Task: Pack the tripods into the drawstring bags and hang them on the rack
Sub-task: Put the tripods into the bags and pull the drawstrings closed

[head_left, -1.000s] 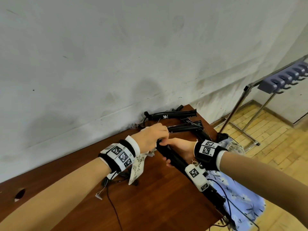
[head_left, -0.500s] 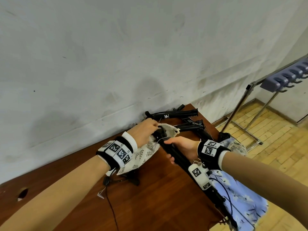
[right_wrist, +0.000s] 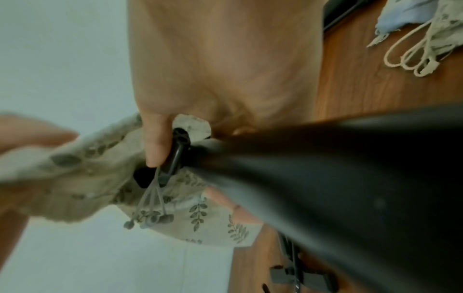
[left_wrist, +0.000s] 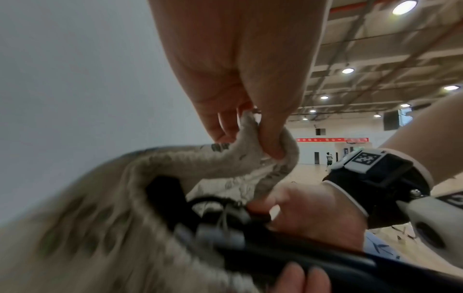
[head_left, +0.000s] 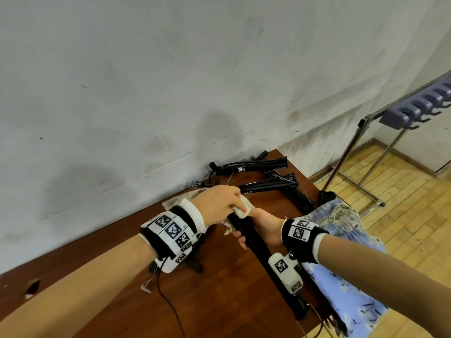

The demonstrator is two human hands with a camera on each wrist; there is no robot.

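Observation:
A folded black tripod (head_left: 266,257) lies slantwise over the brown table (head_left: 219,301), its far end inside the mouth of a cream leaf-print drawstring bag (head_left: 240,211). My right hand (head_left: 261,225) grips the tripod (right_wrist: 325,178) near that end, thumb beside the tip. My left hand (head_left: 219,203) pinches the bag's rim (left_wrist: 263,154) between thumb and fingers and holds it over the tripod's end (left_wrist: 225,218). Most of the bag (right_wrist: 175,208) is hidden under my hands in the head view. Two more folded tripods (head_left: 251,167) lie against the wall.
A blue flowered drawstring bag (head_left: 346,276) hangs over the table's right edge, its cord loops (right_wrist: 411,53) on the wood. A metal rack (head_left: 361,147) with a purple hook strip (head_left: 419,108) stands on the wooden floor at right. A thin black cable (head_left: 170,306) crosses the table front.
My left hand has drawn the bag's mouth from its spread position back toward me along the tripod, so more of the tripod's end is covered. The right hand keeps its grip.

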